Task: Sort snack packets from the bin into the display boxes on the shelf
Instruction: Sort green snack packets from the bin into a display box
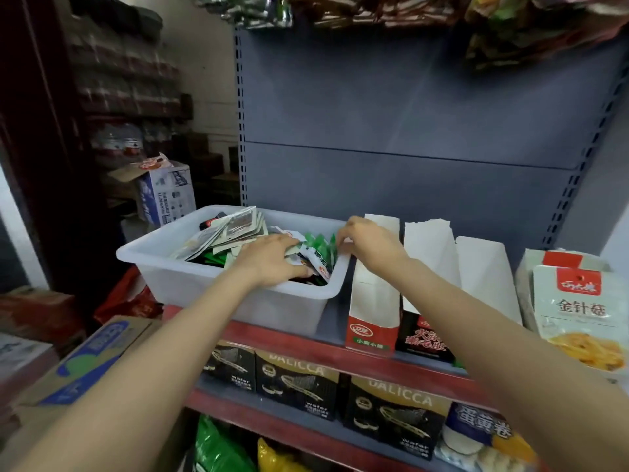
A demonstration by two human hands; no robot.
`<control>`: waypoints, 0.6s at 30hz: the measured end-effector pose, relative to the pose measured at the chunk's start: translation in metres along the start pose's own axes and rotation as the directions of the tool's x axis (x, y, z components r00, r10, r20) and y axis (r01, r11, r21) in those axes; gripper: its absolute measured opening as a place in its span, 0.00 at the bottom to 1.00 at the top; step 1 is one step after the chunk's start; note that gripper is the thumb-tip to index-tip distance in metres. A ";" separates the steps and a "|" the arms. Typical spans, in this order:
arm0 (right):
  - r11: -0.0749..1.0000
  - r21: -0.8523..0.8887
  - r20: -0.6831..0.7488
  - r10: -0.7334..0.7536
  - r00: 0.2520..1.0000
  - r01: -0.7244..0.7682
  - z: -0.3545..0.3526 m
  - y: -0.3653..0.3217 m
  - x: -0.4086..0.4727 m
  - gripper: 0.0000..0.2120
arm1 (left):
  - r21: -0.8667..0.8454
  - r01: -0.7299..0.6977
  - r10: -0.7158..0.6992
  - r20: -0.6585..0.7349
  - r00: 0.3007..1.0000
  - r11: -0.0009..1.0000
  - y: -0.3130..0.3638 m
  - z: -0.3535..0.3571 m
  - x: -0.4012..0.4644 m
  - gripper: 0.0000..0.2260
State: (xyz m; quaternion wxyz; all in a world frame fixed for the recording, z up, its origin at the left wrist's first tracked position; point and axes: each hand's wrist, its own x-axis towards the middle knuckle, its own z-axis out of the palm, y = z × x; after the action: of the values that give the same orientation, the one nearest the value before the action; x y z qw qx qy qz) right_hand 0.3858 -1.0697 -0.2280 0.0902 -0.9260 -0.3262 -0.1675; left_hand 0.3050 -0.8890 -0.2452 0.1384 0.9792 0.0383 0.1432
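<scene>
Fingers of the left hand [272, 255] lie flat on packets [306, 258]; right hand [369, 245] pinches a green packet [320, 247] above "DALICCA" boxes [299, 383].

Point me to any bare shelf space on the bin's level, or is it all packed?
One bare patch: the blue shelf gap between the white bin and the red-and-white display box. Right of that, the display boxes stand packed together up to the mushroom snack bag. The bin is full of packets, with left hand and right hand in it.
</scene>
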 end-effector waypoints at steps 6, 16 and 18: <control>0.883 0.468 -0.243 0.081 0.967 0.043 -0.006 -0.001 -0.008 0.05 | -0.143 -0.060 0.052 -0.064 0.997 0.988 -0.002 0.000 -0.004 0.34; 0.469 0.880 -0.273 0.361 0.892 0.080 -0.042 -0.021 -0.027 0.09 | -0.648 -0.267 0.068 -0.316 0.946 0.713 0.035 -0.015 -0.018 0.03; 0.392 0.917 -0.228 0.375 0.899 0.069 -0.049 -0.022 -0.036 0.09 | -0.637 -0.282 -0.008 -0.412 0.911 0.718 0.043 -0.026 -0.021 0.05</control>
State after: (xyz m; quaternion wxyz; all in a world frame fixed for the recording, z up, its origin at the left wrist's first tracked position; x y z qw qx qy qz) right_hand 0.3331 -1.0867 -0.1948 0.6582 -0.6968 -0.2487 -0.1391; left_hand 0.2788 -0.9254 -0.2148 0.4673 0.8106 -0.0649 0.3468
